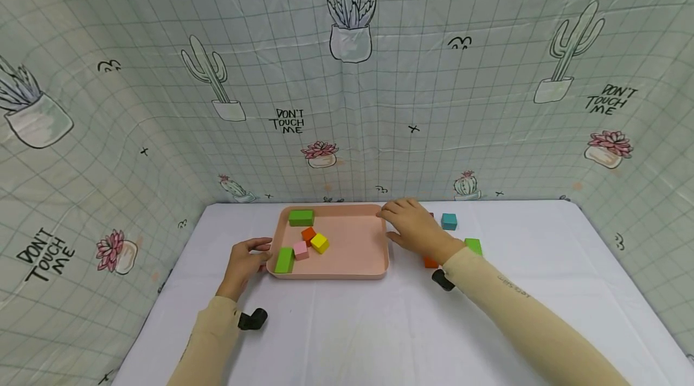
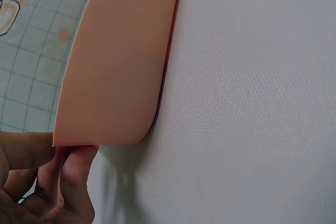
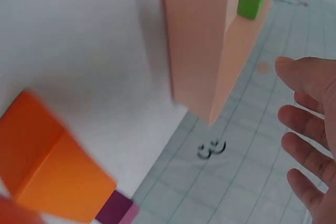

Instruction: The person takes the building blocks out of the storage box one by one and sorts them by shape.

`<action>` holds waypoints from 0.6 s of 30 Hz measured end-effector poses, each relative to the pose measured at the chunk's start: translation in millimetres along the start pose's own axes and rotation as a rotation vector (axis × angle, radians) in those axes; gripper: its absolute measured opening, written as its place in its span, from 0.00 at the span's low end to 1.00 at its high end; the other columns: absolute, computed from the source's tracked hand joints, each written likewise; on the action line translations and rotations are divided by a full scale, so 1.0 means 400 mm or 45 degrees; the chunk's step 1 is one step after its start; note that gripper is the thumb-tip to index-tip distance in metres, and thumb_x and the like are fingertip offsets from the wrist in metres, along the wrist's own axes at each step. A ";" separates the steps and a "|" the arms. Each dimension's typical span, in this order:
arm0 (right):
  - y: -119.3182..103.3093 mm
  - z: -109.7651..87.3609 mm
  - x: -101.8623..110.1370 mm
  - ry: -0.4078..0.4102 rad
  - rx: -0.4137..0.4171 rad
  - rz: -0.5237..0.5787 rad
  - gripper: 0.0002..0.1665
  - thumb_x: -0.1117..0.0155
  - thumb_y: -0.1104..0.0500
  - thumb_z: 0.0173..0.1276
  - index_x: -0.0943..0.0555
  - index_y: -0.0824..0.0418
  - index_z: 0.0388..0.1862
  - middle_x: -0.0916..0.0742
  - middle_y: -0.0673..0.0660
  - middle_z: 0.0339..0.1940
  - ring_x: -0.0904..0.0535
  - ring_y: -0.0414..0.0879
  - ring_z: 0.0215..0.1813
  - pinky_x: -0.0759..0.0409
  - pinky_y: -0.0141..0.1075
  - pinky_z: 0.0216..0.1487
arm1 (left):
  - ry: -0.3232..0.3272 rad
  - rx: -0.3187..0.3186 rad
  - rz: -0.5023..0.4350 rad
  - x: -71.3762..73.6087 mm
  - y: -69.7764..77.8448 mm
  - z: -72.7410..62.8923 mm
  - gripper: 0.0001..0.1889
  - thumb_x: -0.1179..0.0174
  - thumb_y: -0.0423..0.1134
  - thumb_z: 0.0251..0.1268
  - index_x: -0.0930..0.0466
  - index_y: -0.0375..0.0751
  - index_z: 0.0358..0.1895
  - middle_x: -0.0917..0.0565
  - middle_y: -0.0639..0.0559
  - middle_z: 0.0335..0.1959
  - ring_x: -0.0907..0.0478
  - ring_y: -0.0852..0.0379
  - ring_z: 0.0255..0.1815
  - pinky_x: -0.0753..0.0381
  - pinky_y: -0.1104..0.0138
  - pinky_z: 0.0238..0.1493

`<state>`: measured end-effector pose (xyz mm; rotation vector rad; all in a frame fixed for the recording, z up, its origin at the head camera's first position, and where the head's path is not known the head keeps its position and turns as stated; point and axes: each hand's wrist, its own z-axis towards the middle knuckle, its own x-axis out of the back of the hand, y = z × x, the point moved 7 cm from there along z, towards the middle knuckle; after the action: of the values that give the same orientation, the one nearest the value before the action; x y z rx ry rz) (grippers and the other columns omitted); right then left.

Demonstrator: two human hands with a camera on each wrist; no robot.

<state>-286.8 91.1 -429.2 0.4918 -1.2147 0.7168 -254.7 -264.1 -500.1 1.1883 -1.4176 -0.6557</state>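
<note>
A pink rectangular tray (image 1: 352, 253) lies on the white table. Along its left side my left hand (image 1: 246, 262) holds the edge with bent fingers; the left wrist view shows the fingertips right at the end of the tray wall (image 2: 115, 66). My right hand (image 1: 414, 229) reaches over the right rim near the far corner, fingers spread and nothing between them. Inside the tray are a green block (image 1: 301, 218), another green block (image 1: 284, 260), an orange-red cube (image 1: 308, 235), a yellow cube (image 1: 320, 244) and a pink cube (image 1: 300, 250).
Right of the tray lie a teal cube (image 1: 449, 221), a green block (image 1: 473, 245) and an orange block (image 1: 431, 262), partly hidden by the right arm. A purple block (image 3: 114, 207) shows past the orange one. Patterned cloth (image 1: 352, 91) rises behind the table.
</note>
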 end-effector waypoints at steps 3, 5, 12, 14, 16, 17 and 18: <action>-0.027 0.026 -0.014 -0.033 0.020 0.022 0.26 0.19 0.59 0.65 0.16 0.63 0.61 0.13 0.57 0.58 0.20 0.58 0.64 0.23 0.52 0.68 | -0.002 0.004 -0.001 -0.001 -0.001 0.001 0.19 0.39 0.24 0.72 0.19 0.25 0.63 0.20 0.36 0.52 0.24 0.59 0.32 0.20 0.72 0.28; -0.042 0.043 -0.024 -0.070 0.025 0.025 0.27 0.20 0.58 0.66 0.16 0.62 0.62 0.14 0.57 0.60 0.20 0.57 0.64 0.24 0.52 0.70 | -0.004 0.005 -0.002 0.000 -0.002 0.002 0.19 0.39 0.24 0.72 0.19 0.25 0.63 0.20 0.36 0.52 0.24 0.60 0.31 0.20 0.71 0.28; -0.102 0.097 -0.050 -0.107 0.107 -0.048 0.28 0.20 0.56 0.67 0.16 0.60 0.64 0.14 0.56 0.61 0.21 0.54 0.66 0.25 0.49 0.71 | -0.005 0.002 -0.008 0.002 -0.003 0.004 0.19 0.39 0.24 0.72 0.19 0.25 0.64 0.20 0.36 0.53 0.24 0.60 0.30 0.20 0.72 0.28; -0.117 0.111 -0.059 -0.132 0.120 -0.068 0.28 0.21 0.55 0.68 0.17 0.59 0.65 0.14 0.55 0.62 0.21 0.54 0.67 0.25 0.49 0.72 | -0.009 -0.003 -0.014 0.001 -0.003 0.005 0.19 0.39 0.24 0.72 0.20 0.25 0.64 0.20 0.35 0.53 0.24 0.60 0.31 0.20 0.72 0.28; -0.130 0.124 -0.070 -0.165 0.123 -0.080 0.28 0.22 0.54 0.69 0.17 0.58 0.66 0.15 0.54 0.63 0.22 0.53 0.68 0.25 0.48 0.73 | -0.012 -0.006 -0.019 0.000 -0.001 0.004 0.19 0.39 0.24 0.72 0.20 0.25 0.64 0.20 0.35 0.53 0.24 0.60 0.31 0.20 0.72 0.28; -0.136 0.130 -0.075 -0.181 0.123 -0.083 0.28 0.23 0.54 0.70 0.17 0.58 0.66 0.15 0.54 0.64 0.22 0.53 0.68 0.25 0.48 0.73 | -0.012 -0.005 -0.020 0.000 -0.002 0.004 0.19 0.39 0.24 0.72 0.20 0.25 0.64 0.20 0.35 0.53 0.24 0.61 0.31 0.20 0.72 0.28; -0.142 0.136 -0.081 -0.197 0.122 -0.085 0.28 0.24 0.54 0.70 0.17 0.57 0.67 0.15 0.54 0.64 0.22 0.52 0.69 0.26 0.47 0.73 | -0.012 -0.005 -0.020 0.000 -0.002 0.004 0.19 0.39 0.24 0.72 0.20 0.25 0.64 0.20 0.35 0.53 0.24 0.61 0.31 0.20 0.72 0.28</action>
<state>-287.7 7.1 -442.5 0.6743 -1.3058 0.6917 -255.8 -264.7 -501.2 1.1956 -1.4157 -0.6757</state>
